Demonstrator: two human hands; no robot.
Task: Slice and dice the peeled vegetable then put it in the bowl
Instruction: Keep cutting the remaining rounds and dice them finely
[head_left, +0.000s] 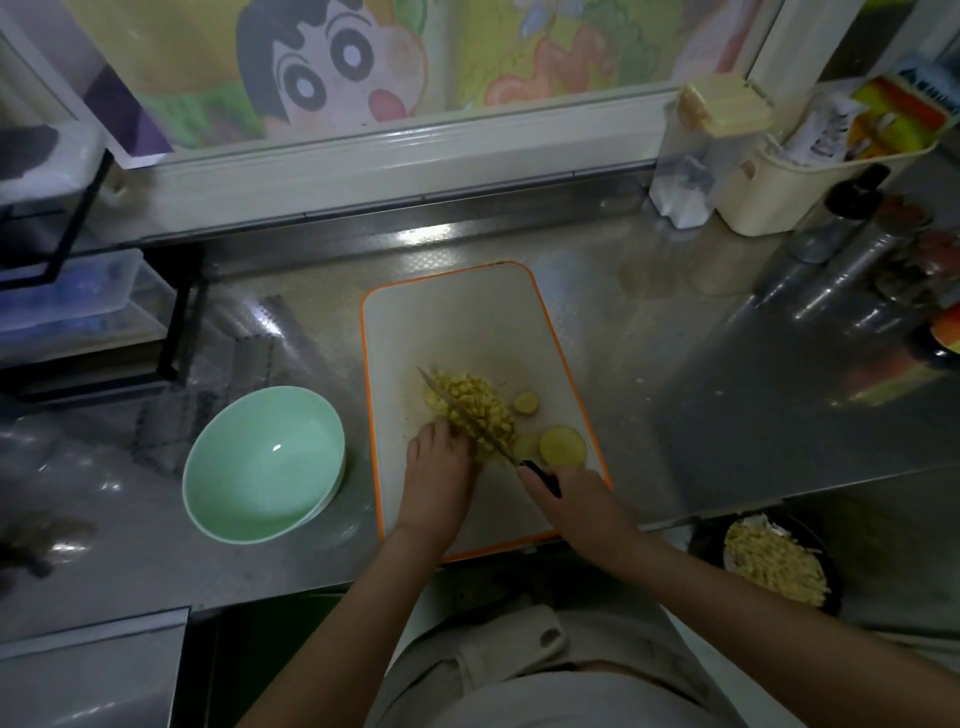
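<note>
A pile of yellow diced vegetable (472, 402) lies on the white cutting board with an orange rim (457, 312). My right hand (571, 496) grips the black handle of a knife (467, 415), whose blade lies across the pile. My left hand (441, 462) rests on the board against the pile's near left side, fingers curled at the dice. Two round slices lie to the right, a small slice (525, 401) and a large slice (563, 446). The pale green bowl (262, 462) stands left of the board with nothing in it.
A dark bin with yellow peelings (774, 564) sits below the counter at the right. Jars, bottles and a cream caddy (779, 197) crowd the back right corner. A black rack with plastic boxes (78, 301) stands at the left. The steel counter edge (727, 512) runs just below the board.
</note>
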